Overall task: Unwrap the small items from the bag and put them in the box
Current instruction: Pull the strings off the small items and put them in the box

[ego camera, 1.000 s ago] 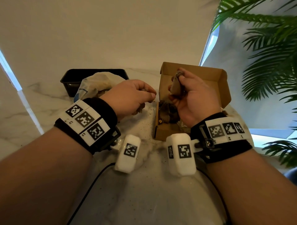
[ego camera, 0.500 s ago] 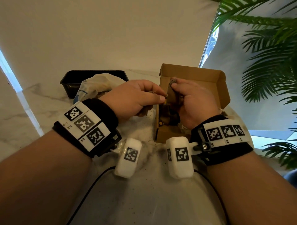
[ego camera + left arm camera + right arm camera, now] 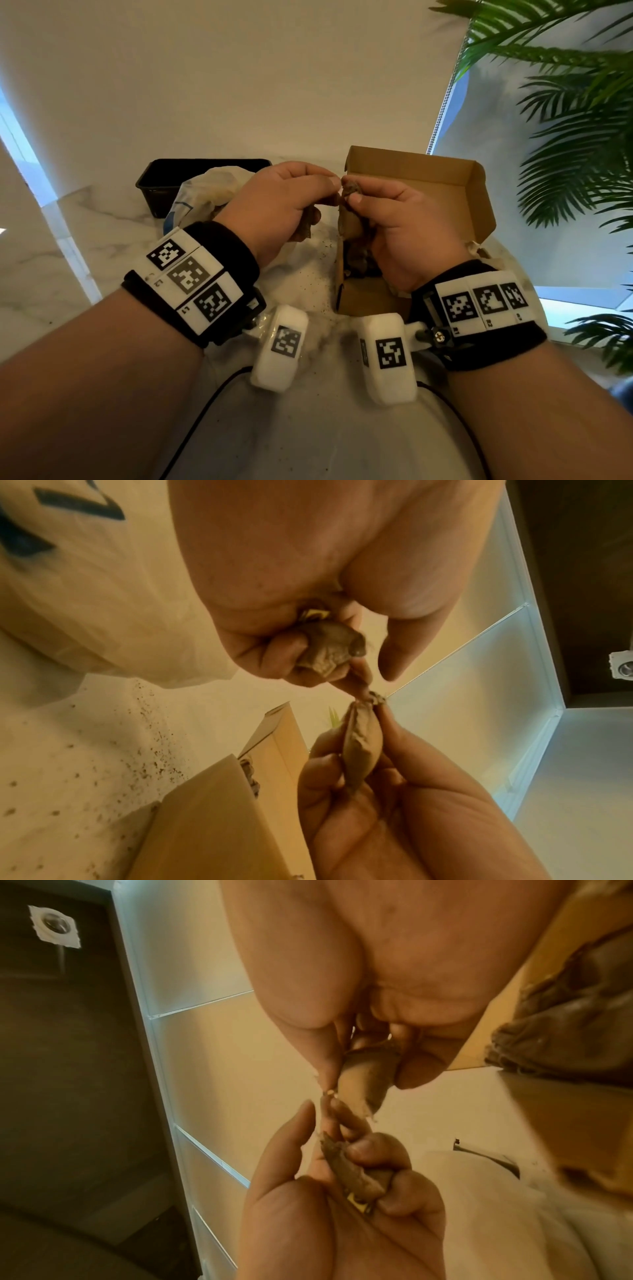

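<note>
My right hand point(image 3: 352, 197) grips a small item wrapped in brown paper point(image 3: 350, 187), held upright over the left wall of the open cardboard box point(image 3: 428, 178). My left hand point(image 3: 330, 186) pinches the twisted top end of that wrapped item point(image 3: 363, 739) with thumb and forefinger. Its other fingers curl round a crumpled wad of brown paper point(image 3: 329, 647). In the right wrist view the wrapped item point(image 3: 368, 1077) sits between my right thumb and fingers, and the wad point(image 3: 352, 1172) lies in my left palm. Brown items point(image 3: 359, 263) lie in the box. The white bag point(image 3: 205, 192) lies behind my left hand.
A black tray point(image 3: 161, 181) stands at the back left, partly behind the bag. Dark crumbs point(image 3: 318, 270) are scattered on the marble tabletop between my hands. A palm plant point(image 3: 565, 137) reaches in from the right. A black cable point(image 3: 205, 404) runs across the near tabletop.
My left hand has moved right and met my right hand, and now pinches the top of the wrapped item. My right hand has lifted the item slightly and shifted it left.
</note>
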### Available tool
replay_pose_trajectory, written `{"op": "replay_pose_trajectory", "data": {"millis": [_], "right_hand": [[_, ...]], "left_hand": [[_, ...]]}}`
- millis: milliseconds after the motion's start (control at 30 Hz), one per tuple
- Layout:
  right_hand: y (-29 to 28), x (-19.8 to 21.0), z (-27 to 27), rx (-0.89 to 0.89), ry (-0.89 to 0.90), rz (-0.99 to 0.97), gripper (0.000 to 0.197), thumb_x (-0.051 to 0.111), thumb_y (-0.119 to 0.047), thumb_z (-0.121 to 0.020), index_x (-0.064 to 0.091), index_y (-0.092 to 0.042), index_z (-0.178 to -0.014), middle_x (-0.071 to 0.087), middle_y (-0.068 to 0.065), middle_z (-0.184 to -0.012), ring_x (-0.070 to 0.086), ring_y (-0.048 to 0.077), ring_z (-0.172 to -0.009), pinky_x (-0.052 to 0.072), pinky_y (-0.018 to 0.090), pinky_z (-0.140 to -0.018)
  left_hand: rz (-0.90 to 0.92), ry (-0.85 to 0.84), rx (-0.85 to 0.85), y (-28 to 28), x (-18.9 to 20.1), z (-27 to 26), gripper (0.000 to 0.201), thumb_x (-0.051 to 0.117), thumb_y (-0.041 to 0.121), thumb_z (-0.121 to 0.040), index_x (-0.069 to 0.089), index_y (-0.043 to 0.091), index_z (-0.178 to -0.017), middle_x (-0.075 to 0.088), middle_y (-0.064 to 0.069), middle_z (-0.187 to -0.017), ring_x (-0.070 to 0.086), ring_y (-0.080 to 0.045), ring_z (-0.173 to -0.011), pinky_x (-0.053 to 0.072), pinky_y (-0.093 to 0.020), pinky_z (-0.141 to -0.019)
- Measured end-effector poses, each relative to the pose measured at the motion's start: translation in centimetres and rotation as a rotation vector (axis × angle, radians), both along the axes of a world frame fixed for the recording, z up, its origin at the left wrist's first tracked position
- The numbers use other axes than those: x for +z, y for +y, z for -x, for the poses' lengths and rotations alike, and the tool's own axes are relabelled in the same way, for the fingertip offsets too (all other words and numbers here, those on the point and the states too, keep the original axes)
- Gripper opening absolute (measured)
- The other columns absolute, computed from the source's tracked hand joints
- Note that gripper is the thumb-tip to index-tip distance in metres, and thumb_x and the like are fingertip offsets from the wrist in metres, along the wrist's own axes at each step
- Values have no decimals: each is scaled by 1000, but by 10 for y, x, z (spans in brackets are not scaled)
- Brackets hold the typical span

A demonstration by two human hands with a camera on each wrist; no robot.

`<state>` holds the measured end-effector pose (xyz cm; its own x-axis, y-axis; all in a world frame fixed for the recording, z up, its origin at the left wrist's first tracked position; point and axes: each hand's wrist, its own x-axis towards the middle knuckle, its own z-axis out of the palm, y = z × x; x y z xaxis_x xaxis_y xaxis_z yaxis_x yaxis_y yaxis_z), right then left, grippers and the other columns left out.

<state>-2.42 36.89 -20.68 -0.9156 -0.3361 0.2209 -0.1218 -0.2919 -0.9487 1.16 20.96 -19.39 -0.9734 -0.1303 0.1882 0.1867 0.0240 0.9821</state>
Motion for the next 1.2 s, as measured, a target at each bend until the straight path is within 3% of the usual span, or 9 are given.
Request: {"op": "replay_pose_trajectory", "data": {"millis": [167, 333, 467, 667, 833, 1000, 1200], "right_hand": [[1, 0, 0, 31, 12, 17, 21, 57, 0, -93, 71, -6, -108, 73, 9, -91, 65, 22, -84, 54, 35, -71], [0, 2, -5, 81, 17, 20, 18, 52, 4, -93, 65, -7, -98, 70, 7, -76, 62, 16, -61, 48, 28, -52], [1, 4, -8, 122, 6, 25, 18, 51, 5, -93, 63, -7, -97, 68, 10, -76, 61, 17, -60, 49, 25, -47], [1, 5, -10, 160, -4, 20, 21, 51, 7, -93, 61, -11, -98, 68, 7, -73, 62, 22, -68, 50, 26, -46], [0, 4, -10, 156, -4, 28, 22, 52, 7, -93, 61, -12, -101, 68, 9, -74, 62, 20, -62, 50, 26, -46], [-1, 4, -11, 156, -2, 24, 22, 52, 6, -93, 61, -10, -106, 70, 10, -80, 64, 23, -69, 51, 26, -46], [0, 4, -11, 147, -7, 50, 25, 51, 7, -94, 59, -11, -110, 69, 10, -73, 65, 21, -67, 51, 26, -46]], "left_hand": [[-2, -81, -71, -2, 1, -1, 15, 59, 20, -101, 73, 17, -106, 71, 3, -83, 51, -13, -65, 36, -23, -49], [0, -98, -180, -3, 0, -3, 15, 58, 14, -101, 72, 16, -104, 66, 5, -73, 49, -9, -60, 33, -22, -49], [26, -111, -182, -8, -1, -2, 12, 61, 14, -99, 73, 15, -101, 64, 2, -73, 49, -9, -60, 33, -22, -49], [47, -120, -206, -6, -2, 0, 13, 58, 16, -101, 70, 13, -98, 60, 2, -68, 47, -9, -59, 32, -25, -51], [39, -129, -231, -5, -3, 1, 17, 56, 18, -101, 70, 14, -93, 59, -1, -68, 45, -11, -58, 30, -26, -52], [-18, -120, -205, -8, -3, 2, 21, 57, 23, -101, 73, 11, -108, 61, -1, -75, 50, -11, -63, 30, -26, -52], [-20, -113, -145, -5, -3, 3, 13, 62, 23, -100, 71, 15, -95, 62, 2, -73, 49, -10, -60, 31, -24, -48]]}}
